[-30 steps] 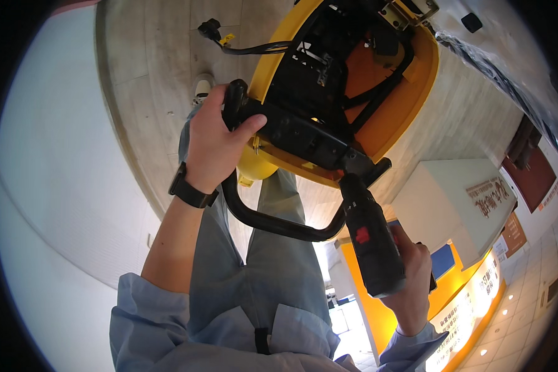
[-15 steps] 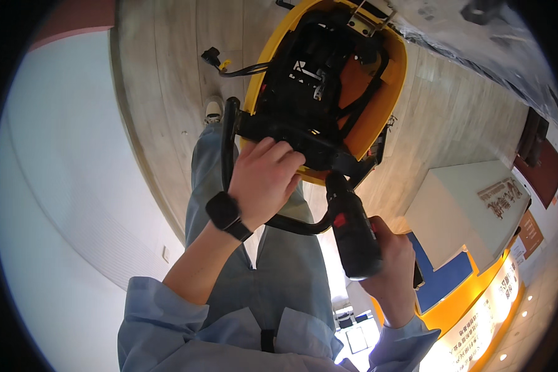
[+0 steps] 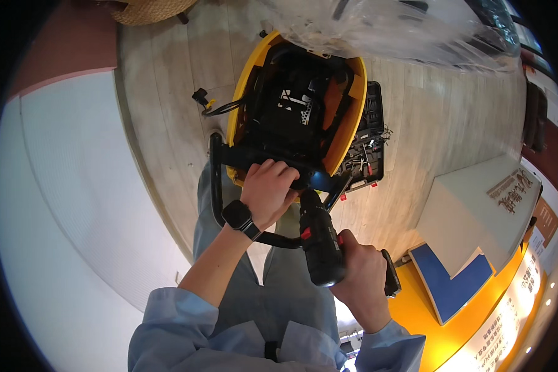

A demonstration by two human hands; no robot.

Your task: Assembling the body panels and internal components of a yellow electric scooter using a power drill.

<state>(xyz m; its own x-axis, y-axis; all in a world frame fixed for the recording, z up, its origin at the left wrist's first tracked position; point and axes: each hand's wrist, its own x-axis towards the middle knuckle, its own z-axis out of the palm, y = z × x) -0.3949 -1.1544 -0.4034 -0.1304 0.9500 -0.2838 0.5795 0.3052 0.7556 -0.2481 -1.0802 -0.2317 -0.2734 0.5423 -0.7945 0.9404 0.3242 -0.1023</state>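
Drill [image 3: 321, 242] is gripped by right hand [image 3: 363, 273], fingers wrapped round its handle, nose pointed at the right part of the black crossbar [image 3: 239, 156] on the near end of the yellow shell [image 3: 356, 105]; tip contact can't be made out. Left hand [image 3: 270, 192] is laid over the crossbar, fingers bent and close together, any pinch underneath hidden. Shell is packed with black parts plus a perforated light metal piece [image 3: 305, 113]; an unfolded black toolbox [image 3: 373, 102] is set on the floor [image 3: 428, 124] to its right, assorted tools [image 3: 369, 168] held in the near half.
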